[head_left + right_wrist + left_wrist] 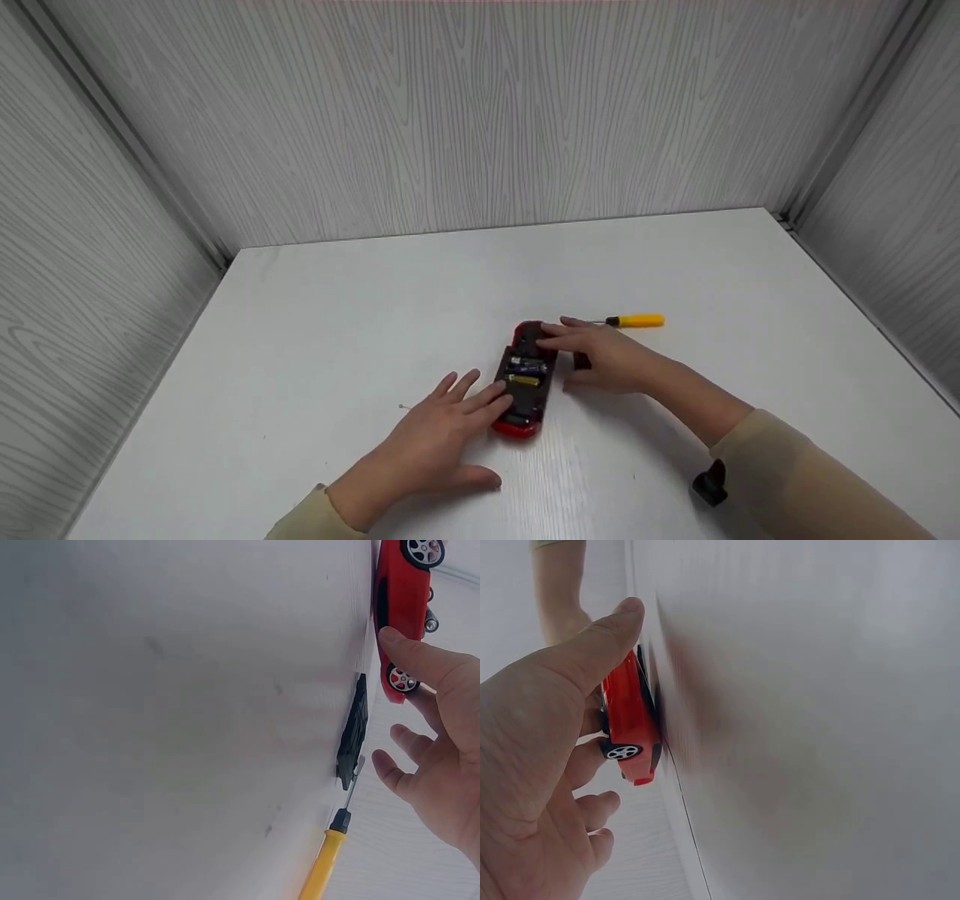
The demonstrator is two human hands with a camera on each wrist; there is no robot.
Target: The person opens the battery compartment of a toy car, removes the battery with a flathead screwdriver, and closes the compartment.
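A red toy car lies upside down in the middle of the white table, its battery bay uncovered and batteries showing. My left hand lies flat beside the car with straight fingers touching its left side; in the left wrist view the thumb rests by the car. My right hand reaches over the car's far end, its extended fingers resting on it. A black cover lies on the table just right of the car, partly under that hand. The right wrist view shows the car, the cover and my right hand.
A yellow-handled screwdriver lies just behind my right hand; its tip points at the cover in the right wrist view. A tiny screw-like speck sits left of my left hand. Grey panel walls enclose the table on three sides.
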